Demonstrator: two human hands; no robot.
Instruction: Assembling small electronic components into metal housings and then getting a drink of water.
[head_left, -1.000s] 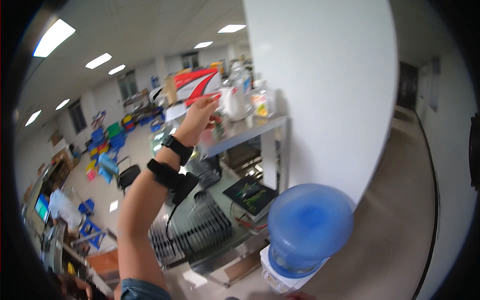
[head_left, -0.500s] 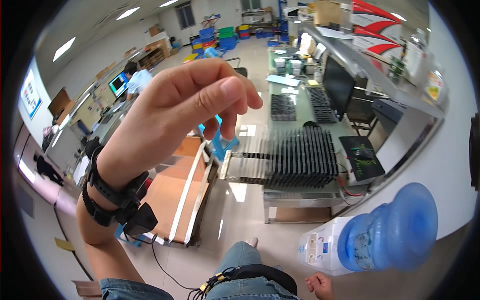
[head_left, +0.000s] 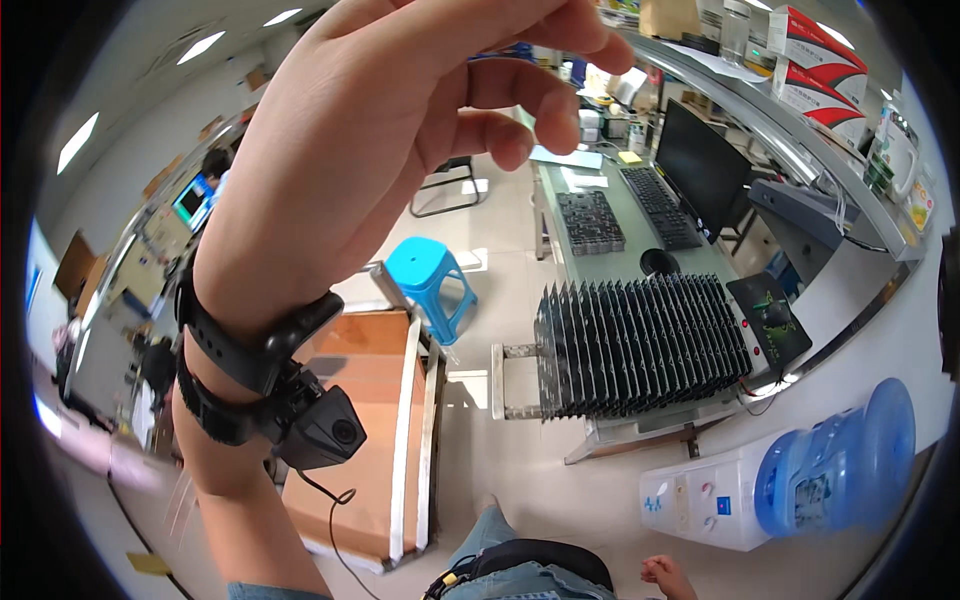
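Note:
My left hand (head_left: 430,110) is raised high in front of me, fingers loosely bent and apart, with nothing in them. Two black straps round that wrist carry a small black camera (head_left: 325,425) with a cable. Low at the bottom edge hangs my right hand (head_left: 668,577), fingers curled in and apparently holding nothing. Beyond the hands, a row of thin black panels (head_left: 640,345) stands upright on the near end of a glass-topped bench (head_left: 600,262). A pale metal frame (head_left: 498,382) sticks out from the row's left side.
A blue stool (head_left: 420,265) stands left of the bench, near a cardboard-lined cart (head_left: 370,440). To the right is a water dispenser (head_left: 700,505) with a blue bottle (head_left: 850,460). The bench also holds a monitor (head_left: 703,165), keyboard (head_left: 660,207), mouse (head_left: 660,262) and stacked dark boards (head_left: 590,222).
My left hand has risen toward the top edge. The view has shifted, bringing the bench and panel row closer and uncovering the blue stool. My right hand stays low and curled.

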